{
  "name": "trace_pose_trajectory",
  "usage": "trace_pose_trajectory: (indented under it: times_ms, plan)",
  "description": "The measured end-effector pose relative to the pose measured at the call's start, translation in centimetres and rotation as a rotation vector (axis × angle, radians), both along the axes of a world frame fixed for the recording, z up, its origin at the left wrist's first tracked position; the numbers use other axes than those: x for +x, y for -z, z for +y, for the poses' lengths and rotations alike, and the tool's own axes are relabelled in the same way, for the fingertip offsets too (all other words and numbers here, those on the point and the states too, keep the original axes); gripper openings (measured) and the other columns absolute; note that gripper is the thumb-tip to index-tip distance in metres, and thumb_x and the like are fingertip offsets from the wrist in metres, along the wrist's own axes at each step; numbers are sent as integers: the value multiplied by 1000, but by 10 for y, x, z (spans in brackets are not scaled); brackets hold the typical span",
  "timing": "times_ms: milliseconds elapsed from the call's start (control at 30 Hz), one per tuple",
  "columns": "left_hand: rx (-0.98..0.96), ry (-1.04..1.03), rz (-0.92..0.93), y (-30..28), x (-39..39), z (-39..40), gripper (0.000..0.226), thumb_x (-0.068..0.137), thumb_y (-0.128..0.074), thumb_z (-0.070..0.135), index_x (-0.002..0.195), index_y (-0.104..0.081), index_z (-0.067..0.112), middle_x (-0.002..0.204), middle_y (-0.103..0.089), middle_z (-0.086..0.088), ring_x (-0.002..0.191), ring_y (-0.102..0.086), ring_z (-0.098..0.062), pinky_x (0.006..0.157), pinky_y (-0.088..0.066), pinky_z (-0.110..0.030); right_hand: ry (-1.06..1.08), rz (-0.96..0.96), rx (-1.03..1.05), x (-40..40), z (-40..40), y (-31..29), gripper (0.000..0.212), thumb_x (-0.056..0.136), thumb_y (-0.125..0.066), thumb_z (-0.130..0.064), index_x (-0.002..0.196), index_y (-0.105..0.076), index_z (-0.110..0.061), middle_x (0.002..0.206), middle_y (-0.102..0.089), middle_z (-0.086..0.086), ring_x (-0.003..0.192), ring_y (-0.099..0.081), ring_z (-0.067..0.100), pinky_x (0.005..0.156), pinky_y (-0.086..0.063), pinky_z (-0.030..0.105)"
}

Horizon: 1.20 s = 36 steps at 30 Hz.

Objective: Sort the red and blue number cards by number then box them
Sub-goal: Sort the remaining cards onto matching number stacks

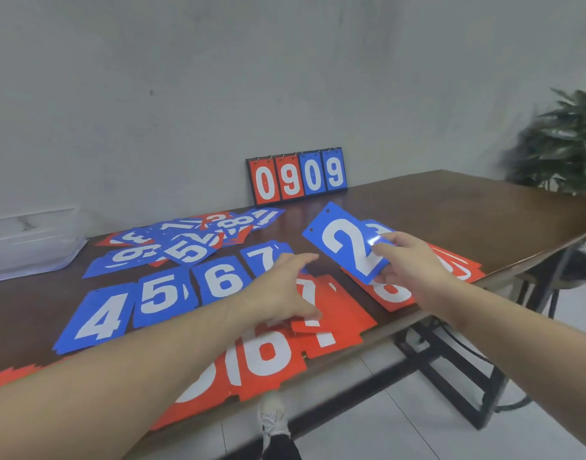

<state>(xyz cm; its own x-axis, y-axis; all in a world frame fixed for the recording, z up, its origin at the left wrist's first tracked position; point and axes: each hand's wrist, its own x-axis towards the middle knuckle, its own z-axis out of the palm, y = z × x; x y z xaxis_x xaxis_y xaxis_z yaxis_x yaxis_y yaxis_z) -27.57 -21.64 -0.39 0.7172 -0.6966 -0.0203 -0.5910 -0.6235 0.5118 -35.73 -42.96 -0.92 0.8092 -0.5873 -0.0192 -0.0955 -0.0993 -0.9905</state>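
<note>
Potted plant [564, 144] beside table [451, 207]

table [451, 207] | number cards [158, 293], scoreboard [296, 175], clear box [25, 244]

Soft even light (blurred, warped edges)

Grey wall [185, 78], pale tiled floor [401, 419] (potted plant [564, 144] right).
</note>
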Motion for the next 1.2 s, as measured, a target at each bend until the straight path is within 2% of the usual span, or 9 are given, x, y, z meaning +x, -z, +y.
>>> trace_pose_trajectory:
  times_ms: [133,233,333,433,500,633,933,1067,1200]
  plan:
    - [109,-25,-204,-15,-4,7,82,77,-78,53,148,-39,38,151,-41,15,122,-54,-11,95,-49,-30,-39,-15,20,-11,10,-6,16,94,-61,-11,109,-60,-5,108,-74,15,84,-77,30,81,-63,46]
    - [82,-83,-184,-22,-5,16,60,83,-70,59,136,-54,34,128,-62,13,98,-62,-7,88,-53,-33,-95,-6,27,-15,28,-15,7,97,-61,-13,102,-56,-11,108,-73,11,85,-76,26,61,-61,29]
    - [-190,-211,51,-27,-7,31,42,91,-65,50,127,-58,30,102,-69,10,74,-67,-10,71,-55,-29,-207,17,41,-15,52,-21,9,98,-60,-15,104,-54,-15,108,-75,12,84,-75,26,70,-59,31]
    - [-530,-325,315,-34,-11,53,36,96,-63,41,127,-57,26,102,-74,5,83,-75,-16,72,-61,-30,-323,19,52,-11,81,-25,9,98,-60,-15,103,-52,-16,109,-75,14,89,-76,29,71,-58,32]
    - [-728,-371,421,-36,-15,68,31,97,-65,27,127,-57,26,97,-77,2,77,-76,-16,68,-62,-29,-391,19,49,-7,100,-27,9,98,-60,-15,102,-52,-15,106,-75,14,82,-76,26,66,-58,31]
    - [-876,-461,478,-38,-18,110,30,98,-60,10,125,-57,23,96,-78,-5,78,-76,-24,79,-63,-39,-477,29,7,2,142,-33,20,98,-64,-22,112,-54,-13,100,-76,11,73,-74,24,65,-58,31]
    - [-795,-829,210,-33,-3,279,34,97,-50,6,120,-67,25,103,-76,0,91,-75,-24,83,-61,-42,-618,37,-66,49,233,-27,23,98,-65,-30,116,-56,-21,89,-76,7,66,-68,23,64,-53,34]
    - [-683,-972,67,-24,0,346,30,99,-52,10,122,-65,24,90,-70,6,72,-68,-12,58,-55,-21,-683,64,-97,75,270,-19,20,98,-64,-30,115,-56,-23,97,-76,10,68,-69,22,68,-54,36]
    - [-500,-1049,-41,-7,14,398,32,102,-52,14,131,-60,20,73,-56,6,58,-51,-8,37,-34,-9,-711,83,-152,100,308,-16,16,98,-62,-25,114,-57,-25,92,-77,7,66,-69,19,66,-55,34]
